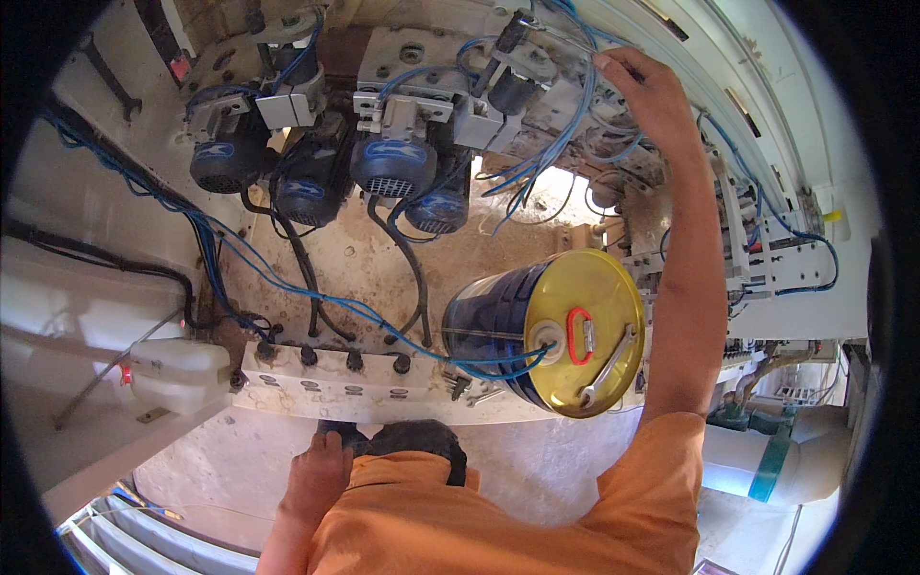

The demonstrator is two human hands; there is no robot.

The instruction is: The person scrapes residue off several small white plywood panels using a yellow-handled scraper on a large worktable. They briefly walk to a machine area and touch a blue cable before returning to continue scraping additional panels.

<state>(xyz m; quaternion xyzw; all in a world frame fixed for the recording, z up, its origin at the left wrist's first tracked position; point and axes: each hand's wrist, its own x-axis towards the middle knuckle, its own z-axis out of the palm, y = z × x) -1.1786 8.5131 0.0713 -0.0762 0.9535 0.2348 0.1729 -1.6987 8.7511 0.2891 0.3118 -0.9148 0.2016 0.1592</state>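
My right hand (644,91) reaches up and far right into the machine, its fingers curled against a grey valve block (537,91) hung with thin blue air tubes (546,158). What the fingertips grip is not visible. My left hand (319,471) rests low at the centre, fingers on a dark cloth-like thing (417,439) just below a long white connector block (335,381). Holding nothing that I can see, it stays flat. A blue drum (489,321) lies on its side beside my right forearm, its yellow lid (599,307) facing me.
A red ring handle (578,335) and a metal wrench (608,369) sit on the lid, and a blue hose (498,364) enters its bung. Several blue motors (391,165) hang above. Black cables (307,278) run down to the block. A white plastic jug (177,369) stands left.
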